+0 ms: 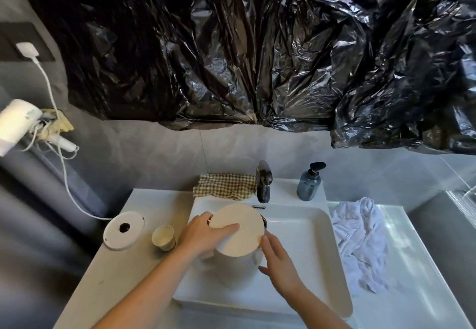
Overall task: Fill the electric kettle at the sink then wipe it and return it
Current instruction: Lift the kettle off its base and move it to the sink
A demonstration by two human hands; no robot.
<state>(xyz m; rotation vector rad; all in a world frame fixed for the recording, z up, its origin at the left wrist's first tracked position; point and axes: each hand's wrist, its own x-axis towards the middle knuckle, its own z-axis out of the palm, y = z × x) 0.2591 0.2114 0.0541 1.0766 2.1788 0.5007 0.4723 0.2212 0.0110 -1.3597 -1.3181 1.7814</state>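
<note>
A cream electric kettle (pixel 238 259) is held over the white sink basin (pixel 304 241), below the dark tap (pixel 264 182). Its round lid (pixel 244 225) sits slightly ajar, with a dark gap at the right rim. My left hand (pixel 206 233) grips the kettle's left side, thumb lying across the lid. My right hand (pixel 278 261) rests with its fingers against the kettle's right side. The kettle's round base (pixel 123 230) lies on the counter at the left, its white cord running up the wall. A crumpled white cloth (pixel 360 241) lies right of the basin.
A small cream cup (pixel 163 238) stands between the base and the basin. A checked cloth (pixel 224 185) lies behind the basin left of the tap, and a blue soap dispenser (pixel 309 183) stands right of it. Black plastic sheeting (pixel 257 45) covers the wall above.
</note>
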